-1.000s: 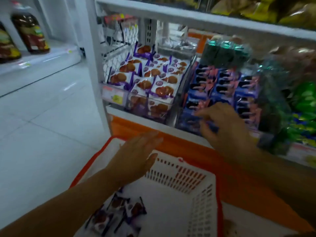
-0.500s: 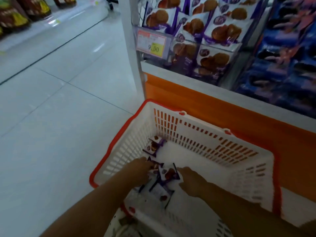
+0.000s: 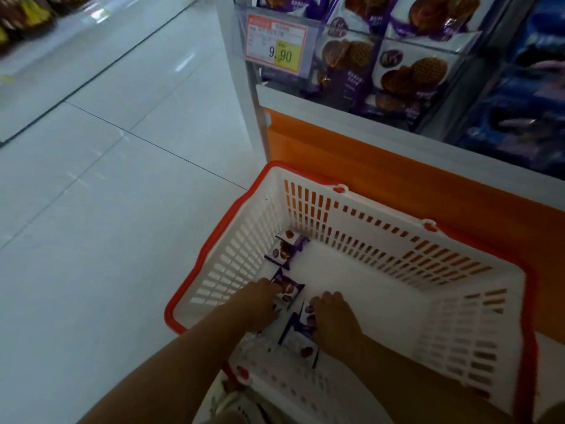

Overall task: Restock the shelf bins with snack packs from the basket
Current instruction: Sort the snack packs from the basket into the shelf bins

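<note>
Left hand (image 3: pixel 256 304) touched purple-white snack pack (image 3: pixel 287 290) near white plastic basket's (image 3: pixel 238 258) left wall (grip unclear); right hand (image 3: pixel 333 322) curled round neighbouring pack (image 3: pixel 301 333), for restocking.

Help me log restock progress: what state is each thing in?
basket: nearly empty.
far pack: lying untouched by the basket's wall.
middle pack: touched by left hand, grip unclear.
near pack: right hand fingers curled on it.
shelf bin: stocked with packs.

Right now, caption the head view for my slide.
Left hand and right hand each touch a snack pack in the basket below the shelf bins.
</note>
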Available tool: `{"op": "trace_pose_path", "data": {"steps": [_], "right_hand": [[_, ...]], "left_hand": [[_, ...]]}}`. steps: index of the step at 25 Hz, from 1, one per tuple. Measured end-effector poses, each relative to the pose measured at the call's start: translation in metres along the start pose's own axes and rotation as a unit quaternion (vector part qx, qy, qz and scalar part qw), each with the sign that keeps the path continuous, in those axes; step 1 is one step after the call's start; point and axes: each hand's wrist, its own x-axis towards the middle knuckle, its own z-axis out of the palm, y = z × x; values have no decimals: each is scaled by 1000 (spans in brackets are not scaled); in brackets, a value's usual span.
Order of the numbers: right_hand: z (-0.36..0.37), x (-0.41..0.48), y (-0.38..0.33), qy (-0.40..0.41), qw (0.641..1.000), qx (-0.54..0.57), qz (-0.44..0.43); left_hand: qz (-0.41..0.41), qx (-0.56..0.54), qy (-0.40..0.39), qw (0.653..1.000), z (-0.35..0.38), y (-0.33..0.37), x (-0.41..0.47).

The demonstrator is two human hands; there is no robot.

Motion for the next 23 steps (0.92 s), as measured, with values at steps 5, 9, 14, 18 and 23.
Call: {"op": "trace_pose_path", "data": {"steps": [5,9,14,18,23], "right_hand": [[-76,-9,-3,42,957,273,88],[-143,-39,-22,76,927,367,19],[-204,-89,-31,118,885,448,36],[-239,-120,-39,146,866,475,48],[-268,-144,-55,158,872,462,16]], "left_hand": [[-12,-266,1,964,-20,31,-17],[45,-498,45,865,-54,58,-46],[126,-564,72,813,-88,84,-88],[170,-558,58,810,-111,101,-117],[193,-544,105,810,-132,116,-145]]}}
